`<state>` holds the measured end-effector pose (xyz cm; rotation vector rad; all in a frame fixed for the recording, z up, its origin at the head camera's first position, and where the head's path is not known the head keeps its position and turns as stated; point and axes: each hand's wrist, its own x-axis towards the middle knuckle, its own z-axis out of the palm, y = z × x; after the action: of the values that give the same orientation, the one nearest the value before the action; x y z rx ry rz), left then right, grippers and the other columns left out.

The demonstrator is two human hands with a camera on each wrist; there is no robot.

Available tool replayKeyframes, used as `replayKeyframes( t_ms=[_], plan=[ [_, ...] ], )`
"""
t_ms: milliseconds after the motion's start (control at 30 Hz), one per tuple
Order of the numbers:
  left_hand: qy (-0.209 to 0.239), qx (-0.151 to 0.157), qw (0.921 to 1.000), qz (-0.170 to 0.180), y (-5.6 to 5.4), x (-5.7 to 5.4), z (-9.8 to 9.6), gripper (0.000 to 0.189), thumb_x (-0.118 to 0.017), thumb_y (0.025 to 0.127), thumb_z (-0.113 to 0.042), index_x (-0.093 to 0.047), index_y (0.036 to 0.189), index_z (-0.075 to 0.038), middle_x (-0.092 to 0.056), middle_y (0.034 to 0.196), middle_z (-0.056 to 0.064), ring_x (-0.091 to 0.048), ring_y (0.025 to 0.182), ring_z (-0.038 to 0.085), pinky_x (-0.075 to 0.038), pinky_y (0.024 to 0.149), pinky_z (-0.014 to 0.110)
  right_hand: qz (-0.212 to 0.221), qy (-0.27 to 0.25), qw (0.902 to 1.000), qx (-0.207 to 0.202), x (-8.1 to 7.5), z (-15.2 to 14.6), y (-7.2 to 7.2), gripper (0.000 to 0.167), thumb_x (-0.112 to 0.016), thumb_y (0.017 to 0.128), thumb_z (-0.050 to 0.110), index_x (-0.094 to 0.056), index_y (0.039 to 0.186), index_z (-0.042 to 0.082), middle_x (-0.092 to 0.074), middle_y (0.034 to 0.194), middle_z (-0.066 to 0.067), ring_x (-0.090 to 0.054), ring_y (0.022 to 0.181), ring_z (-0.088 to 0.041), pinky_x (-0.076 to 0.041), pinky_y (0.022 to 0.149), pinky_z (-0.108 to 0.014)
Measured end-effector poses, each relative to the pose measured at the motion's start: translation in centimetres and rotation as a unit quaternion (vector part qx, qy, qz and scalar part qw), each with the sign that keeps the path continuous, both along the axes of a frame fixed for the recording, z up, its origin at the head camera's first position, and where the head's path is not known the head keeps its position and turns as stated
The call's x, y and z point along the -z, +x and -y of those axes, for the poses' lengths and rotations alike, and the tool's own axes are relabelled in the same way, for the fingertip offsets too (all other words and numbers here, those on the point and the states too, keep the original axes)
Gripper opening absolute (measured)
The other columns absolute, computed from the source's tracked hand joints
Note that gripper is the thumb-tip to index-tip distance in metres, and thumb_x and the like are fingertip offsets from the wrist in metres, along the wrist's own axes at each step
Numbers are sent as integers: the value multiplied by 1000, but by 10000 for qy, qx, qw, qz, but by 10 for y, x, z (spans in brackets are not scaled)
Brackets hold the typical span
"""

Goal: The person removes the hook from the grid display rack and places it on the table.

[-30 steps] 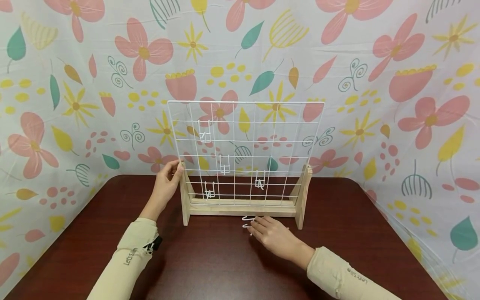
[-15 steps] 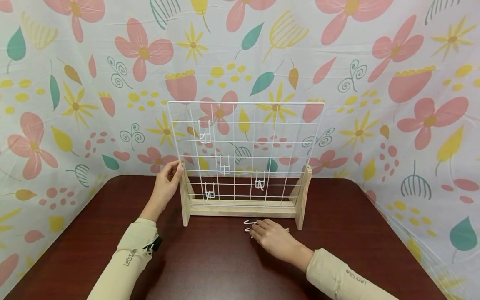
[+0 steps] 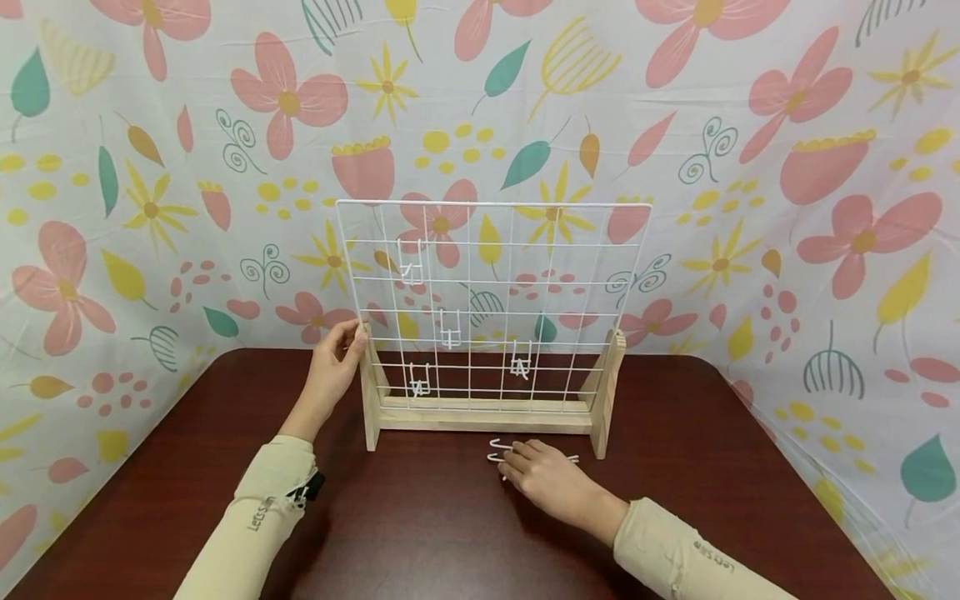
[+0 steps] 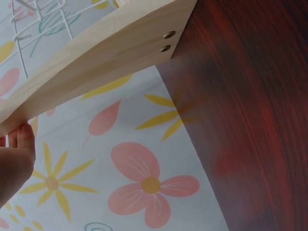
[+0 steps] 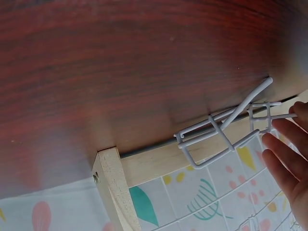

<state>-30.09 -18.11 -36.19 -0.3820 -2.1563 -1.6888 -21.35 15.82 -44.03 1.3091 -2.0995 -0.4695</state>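
A white wire grid panel (image 3: pixel 491 283) stands upright in a light wooden stand (image 3: pixel 486 418). My left hand (image 3: pixel 332 367) grips the top of the stand's left upright, beside the grid's edge; in the left wrist view the fingers (image 4: pixel 24 139) reach behind the wood. Low in front of the stand, my right hand (image 3: pixel 547 479) covers part of some loose white wire hooks (image 3: pixel 497 450). In the right wrist view its fingers pinch the prong of one hook (image 5: pixel 260 118). Another wire hook (image 5: pixel 211 134) lies nearer that camera, apart from the fingertips.
Several white hooks hang on the grid, among them an upper-left hook (image 3: pixel 410 271) and a right-hand hook (image 3: pixel 520 364). The stand rests on a dark red-brown table (image 3: pixel 420 517). A floral-patterned cloth (image 3: pixel 480 100) hangs behind and along both sides.
My right hand and the loose hooks under it have shifted slightly toward me, away from the stand. My left hand stays on the upright.
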Motion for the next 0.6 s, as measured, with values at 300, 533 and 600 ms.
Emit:
replayKeyframes(
  t_ms=[300,533,600],
  plan=[
    [4,12,10000,66,1,0,0,39,-52,100,-14,-49,133,6,-55,120,24,-49,98,3,-40,83,12,84,-215,9996,-138,1,0,1,22,-65,87,24,-75,102,11,-71,102,-4,-67,96,-21,-53,83,-34],
    [19,-59,10000,-69,0,0,-1,36,-53,99,-10,-50,131,8,-56,115,22,-49,95,2,-41,82,11,212,-282,9992,-179,2,-1,5,28,-67,88,32,-75,104,11,-71,105,-5,-66,101,-24,-52,86,-35],
    [14,-62,9999,-86,0,1,-1,36,-53,99,-10,-50,131,8,-56,114,22,-49,95,1,-41,81,11,246,-310,9990,-183,2,-1,6,29,-68,87,33,-75,104,11,-71,105,-5,-66,102,-25,-52,86,-36]
  ],
)
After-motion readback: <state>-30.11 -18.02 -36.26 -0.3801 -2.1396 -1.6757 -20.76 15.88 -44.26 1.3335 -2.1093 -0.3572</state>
